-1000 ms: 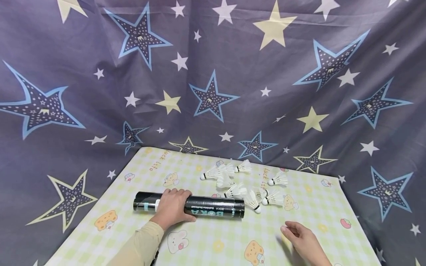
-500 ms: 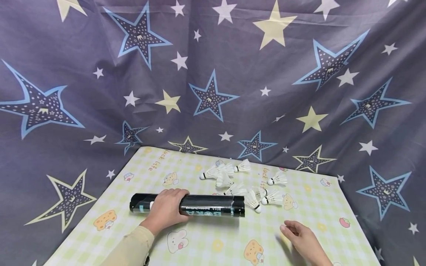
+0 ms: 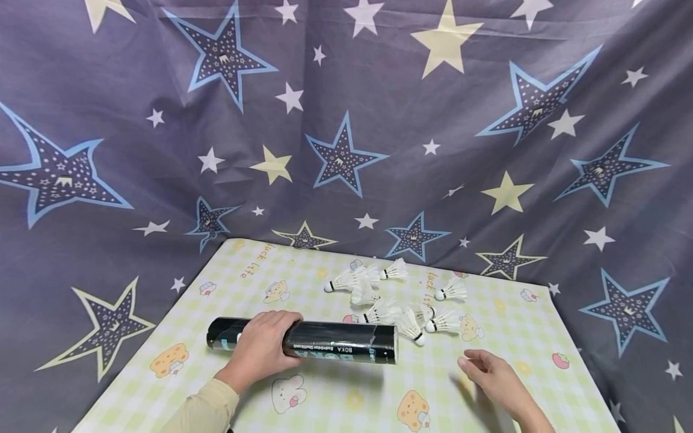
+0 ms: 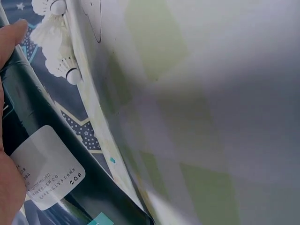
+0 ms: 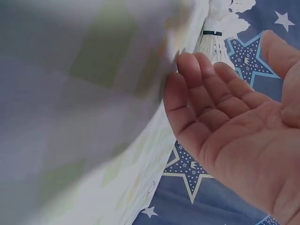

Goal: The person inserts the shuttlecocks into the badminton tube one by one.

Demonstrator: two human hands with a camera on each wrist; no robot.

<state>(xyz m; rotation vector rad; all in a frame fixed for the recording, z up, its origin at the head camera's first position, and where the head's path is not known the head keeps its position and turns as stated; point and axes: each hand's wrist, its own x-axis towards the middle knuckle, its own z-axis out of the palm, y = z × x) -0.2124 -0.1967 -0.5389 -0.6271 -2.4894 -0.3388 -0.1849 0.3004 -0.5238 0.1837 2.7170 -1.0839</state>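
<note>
My left hand (image 3: 265,343) grips a black shuttlecock tube (image 3: 346,340) with blue and white lettering near its left half. The tube lies level, a little above the table, with a shadow beneath it. A pale rim shows at its right end. In the left wrist view, thumb and palm border a white printed label (image 4: 49,168) on the tube. White shuttlecocks (image 3: 381,311) lie loosely bunched behind the tube's right end. To the right, my right hand (image 3: 498,382) holds nothing; its fingers are relaxed and slightly bent, the palm facing inward in the right wrist view.
A green-and-white checked cloth with cartoon prints covers the table (image 3: 303,415). One shuttlecock (image 3: 451,291) lies apart from the bunch at the back right. Behind and beside the table hangs a dark curtain (image 3: 346,78) with stars.
The left hand has lifted the tube off the table and drawn it slightly left and nearer. The right hand has barely shifted, and the shuttlecocks lie as before.
</note>
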